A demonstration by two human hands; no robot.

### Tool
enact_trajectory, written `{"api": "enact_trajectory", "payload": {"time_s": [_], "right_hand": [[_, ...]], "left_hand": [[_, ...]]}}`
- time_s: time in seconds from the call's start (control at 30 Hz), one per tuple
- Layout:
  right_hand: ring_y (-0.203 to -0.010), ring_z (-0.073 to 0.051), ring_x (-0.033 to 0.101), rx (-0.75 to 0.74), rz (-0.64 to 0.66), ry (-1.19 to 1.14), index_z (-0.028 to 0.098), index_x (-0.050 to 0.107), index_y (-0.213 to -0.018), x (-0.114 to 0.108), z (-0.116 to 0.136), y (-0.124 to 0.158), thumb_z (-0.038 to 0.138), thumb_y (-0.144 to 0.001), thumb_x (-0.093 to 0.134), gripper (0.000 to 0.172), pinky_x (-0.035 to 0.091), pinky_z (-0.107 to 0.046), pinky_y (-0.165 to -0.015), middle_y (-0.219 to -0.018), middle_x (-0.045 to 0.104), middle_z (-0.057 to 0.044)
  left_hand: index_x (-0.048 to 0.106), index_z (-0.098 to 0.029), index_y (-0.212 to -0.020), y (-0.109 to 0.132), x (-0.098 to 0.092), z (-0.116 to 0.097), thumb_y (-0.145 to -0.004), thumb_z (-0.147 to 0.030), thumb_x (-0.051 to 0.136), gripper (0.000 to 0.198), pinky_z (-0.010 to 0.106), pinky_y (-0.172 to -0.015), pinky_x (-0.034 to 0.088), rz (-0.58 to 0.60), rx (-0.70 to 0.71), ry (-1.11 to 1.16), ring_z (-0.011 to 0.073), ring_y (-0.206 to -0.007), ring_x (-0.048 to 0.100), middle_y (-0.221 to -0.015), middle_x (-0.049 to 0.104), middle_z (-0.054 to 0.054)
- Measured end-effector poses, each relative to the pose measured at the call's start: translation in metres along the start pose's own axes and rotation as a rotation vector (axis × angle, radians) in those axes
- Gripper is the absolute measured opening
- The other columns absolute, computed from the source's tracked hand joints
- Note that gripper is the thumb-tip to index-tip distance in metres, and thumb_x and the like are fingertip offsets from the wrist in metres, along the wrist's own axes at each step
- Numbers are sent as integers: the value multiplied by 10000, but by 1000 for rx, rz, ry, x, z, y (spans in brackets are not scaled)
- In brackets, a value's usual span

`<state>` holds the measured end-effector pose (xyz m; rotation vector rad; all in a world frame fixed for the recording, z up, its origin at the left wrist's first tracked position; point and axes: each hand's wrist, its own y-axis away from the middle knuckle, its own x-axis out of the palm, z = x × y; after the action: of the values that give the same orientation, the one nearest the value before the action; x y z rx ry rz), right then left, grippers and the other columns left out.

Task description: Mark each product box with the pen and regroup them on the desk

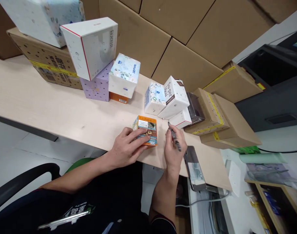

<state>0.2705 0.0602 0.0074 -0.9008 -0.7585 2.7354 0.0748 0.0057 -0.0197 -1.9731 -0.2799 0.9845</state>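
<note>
Near the front edge of the table, my left hand (129, 144) holds a small orange box (152, 125) printed with pictures and the number 308. Its fingers lie across the top of the box, and the thumb side is partly hidden. To the right, my right hand (174, 151) grips a dark pen (175, 140) with its tip pointing away from me. The pen tip is apart from the orange box. Just beyond are a floral tissue pack (155, 99) and a white Su-per Meal box (175, 100), which sits close to another white box (181, 118).
A phone (195, 169) lies right of my right hand. At the left stand a white power bank box (95, 47), a purple box (97, 83) and another tissue pack (124, 74). Taped cartons (212, 112) stand at the right. Large cardboard boxes (138, 39) line the back.
</note>
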Motion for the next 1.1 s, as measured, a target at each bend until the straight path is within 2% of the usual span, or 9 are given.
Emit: {"api": "enact_trajectory", "payload": {"time_s": [0.13, 0.3, 0.53, 0.63, 0.7, 0.77, 0.87, 1.0, 1.1], "right_hand": [[-1238, -291, 593, -72, 358, 334, 195, 632, -1412, -9, -17, 6, 63, -944, 411, 534, 513, -487, -1056, -1358, 669, -157], [-1188, -339, 532, -102, 520, 566, 177, 597, -1471, 3, -17, 7, 33, -928, 396, 596, 481, -514, -1039, -1356, 674, -180], [-1175, -316, 565, -121, 478, 523, 188, 525, -1537, 3, -25, 13, 108, -1002, 345, 570, 468, -502, -1037, -1368, 684, -171], [-1224, -330, 580, -72, 290, 512, 143, 539, -1513, -25, -35, 25, 285, -1060, 356, 509, 452, -528, -1072, -1372, 674, -204], [-1260, -388, 572, 46, 178, 595, 114, 533, -1515, -54, -43, 35, 501, -1036, 438, 623, 429, -584, -1087, -1368, 658, -246], [-1286, -458, 559, 229, 160, 712, 106, 492, -1553, -83, -51, 45, 679, -943, 519, 838, 404, -641, -1095, -1411, 621, -286], [-1355, -539, 505, 502, 203, 801, 98, 425, -1603, -115, -63, 56, 773, -835, 579, 1034, 395, -678, -1090, -1495, 554, -326], [-1414, -486, 488, 570, 281, 680, 118, 445, -1598, -123, -76, 59, 760, -849, 532, 990, 393, -602, -1150, -1516, 569, -274], [-1353, -483, 536, 519, 217, 676, 73, 524, -1532, -118, -80, 57, 796, -855, 462, 993, 413, -604, -1129, -1420, 634, -298]], "left_hand": [[637, -204, -1241, 4, 3, 2, -969, -141, 639, 279, 391, -820, 502, -37, -26, -22, 234, -1060, 716, -1311, 740, 138], [630, -213, -1277, 8, 7, 3, -956, -113, 639, 337, 399, -846, 510, -44, -33, -29, 231, -1040, 702, -1334, 732, 135], [632, -224, -1271, 9, 7, 3, -958, -130, 651, 328, 397, -845, 515, -55, -36, -41, 234, -1052, 701, -1334, 734, 132], [628, -245, -1282, 9, 6, 3, -960, -141, 648, 339, 404, -851, 511, -55, -48, -34, 236, -1056, 706, -1349, 732, 119], [628, -245, -1286, 9, 6, 2, -957, -136, 641, 346, 405, -853, 507, -47, -46, -25, 239, -1070, 710, -1353, 730, 120], [628, -241, -1283, 8, 5, 2, -952, -126, 639, 351, 401, -849, 508, -41, -40, -23, 239, -1078, 708, -1348, 731, 121], [632, -228, -1263, 7, 4, 2, -936, -111, 663, 349, 395, -839, 516, -42, -40, -42, 238, -1041, 693, -1331, 735, 122], [638, -213, -1243, 6, 5, 1, -922, -103, 681, 342, 398, -840, 520, -53, -32, -46, 240, -1026, 682, -1324, 735, 128], [640, -216, -1252, 6, 6, 1, -932, -110, 667, 339, 399, -844, 510, -55, -34, -27, 243, -1058, 695, -1329, 734, 127]]}}
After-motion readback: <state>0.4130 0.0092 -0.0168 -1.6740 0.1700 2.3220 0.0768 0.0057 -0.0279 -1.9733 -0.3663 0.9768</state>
